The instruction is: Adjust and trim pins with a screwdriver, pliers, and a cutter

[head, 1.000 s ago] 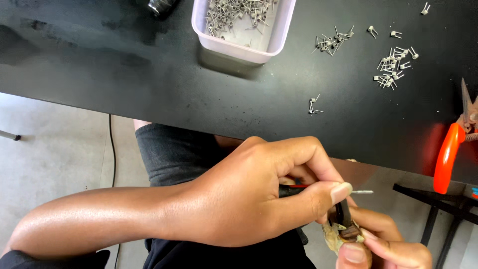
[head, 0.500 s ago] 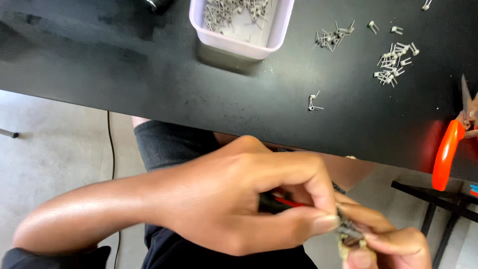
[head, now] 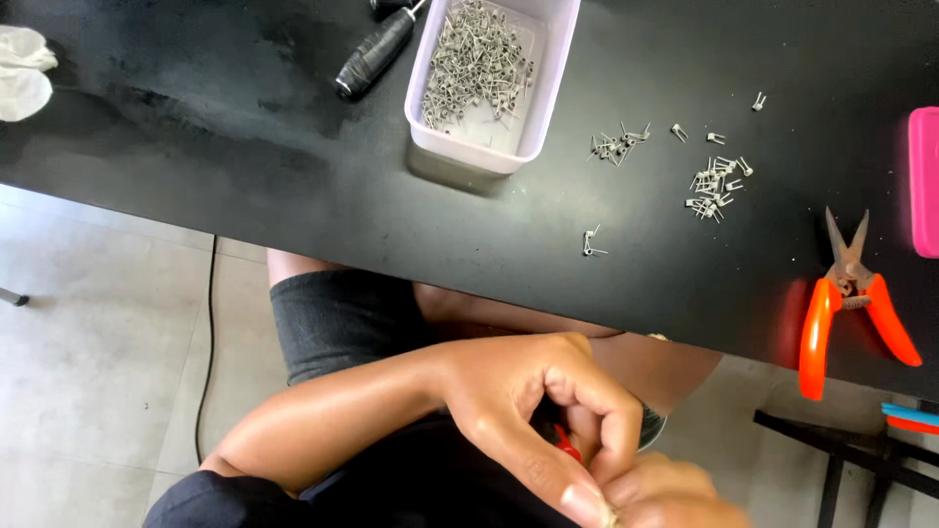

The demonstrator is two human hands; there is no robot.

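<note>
My left hand (head: pixel 533 411) is low in the view, over my lap and below the table edge. Its fingers curl round a thin red-handled tool (head: pixel 565 443), of which only a red sliver shows. My right hand (head: pixel 675 494) is blurred and cut off by the bottom edge; it meets the left fingertips. A small metal part (head: pixel 607 515) glints between the two hands, mostly hidden. On the black table (head: pixel 293 196) stands a white tray (head: pixel 551 88) with several small wire coils in it.
Loose wire coils (head: pixel 714 181) lie scattered right of the tray, and one coil (head: pixel 592 242) sits near the table edge. Orange-handled cutters (head: pixel 849 303) lie at the right, a pink object (head: pixel 924 181) beyond them. A black tool handle (head: pixel 377 51) and white cloth (head: pixel 24 78) lie at the far left.
The view has tilted so more of the table shows. Both hands have dropped lower in the view, and the left fingers have closed tighter over the tool, hiding its metal shaft.
</note>
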